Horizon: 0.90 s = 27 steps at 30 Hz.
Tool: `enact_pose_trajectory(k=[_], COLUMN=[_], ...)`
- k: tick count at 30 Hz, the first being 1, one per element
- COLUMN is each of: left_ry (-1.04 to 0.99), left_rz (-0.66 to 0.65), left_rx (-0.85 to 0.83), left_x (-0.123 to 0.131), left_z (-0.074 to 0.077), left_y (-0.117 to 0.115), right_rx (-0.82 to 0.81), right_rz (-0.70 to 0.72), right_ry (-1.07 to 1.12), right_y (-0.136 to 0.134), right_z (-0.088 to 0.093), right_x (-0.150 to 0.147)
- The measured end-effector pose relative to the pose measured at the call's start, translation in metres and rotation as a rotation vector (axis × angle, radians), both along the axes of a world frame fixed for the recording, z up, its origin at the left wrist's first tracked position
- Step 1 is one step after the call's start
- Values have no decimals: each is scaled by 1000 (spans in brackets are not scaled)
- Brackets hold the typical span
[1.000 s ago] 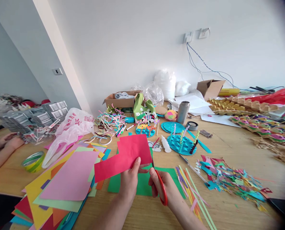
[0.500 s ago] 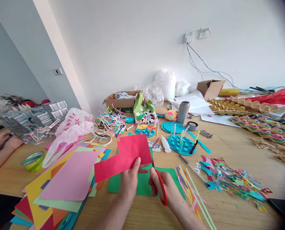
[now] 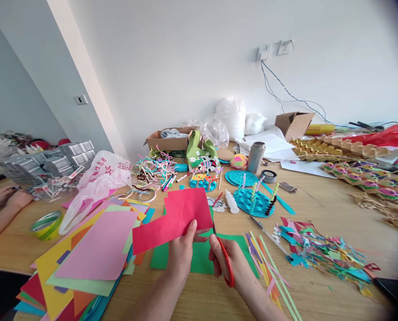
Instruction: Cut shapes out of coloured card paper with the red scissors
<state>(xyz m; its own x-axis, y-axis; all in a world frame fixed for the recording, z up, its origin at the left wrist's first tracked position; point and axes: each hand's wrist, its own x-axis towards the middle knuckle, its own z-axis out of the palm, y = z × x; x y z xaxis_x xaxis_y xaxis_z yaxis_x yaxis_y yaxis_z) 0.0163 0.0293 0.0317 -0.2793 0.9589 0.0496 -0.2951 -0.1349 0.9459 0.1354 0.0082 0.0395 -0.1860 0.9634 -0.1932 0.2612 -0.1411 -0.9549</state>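
Both of my hands are occupied: the left hand (image 3: 181,250) pinches a notched red paper sheet (image 3: 187,206), and the right hand (image 3: 236,256) grips red-handled scissors (image 3: 226,257), blades at the sheet's right edge. Beneath them I see green paper (image 3: 199,261); paper strips (image 3: 279,274) lie right of the right hand.
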Motion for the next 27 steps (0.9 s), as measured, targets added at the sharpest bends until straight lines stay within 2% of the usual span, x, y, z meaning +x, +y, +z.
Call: enact_pose_trajectory(k=[7,27], left_ry=[-13,-52], left_rz=[4,-43], left_rx=[7,10], left_x=[0,1], left_z=[2,0], left_y=[0,1], right_rx=[-18,-50], right_rz=[-26,-65], right_ry=[7,19], right_y=[0,2], right_z=[5,-7], right_x=[-1,-3])
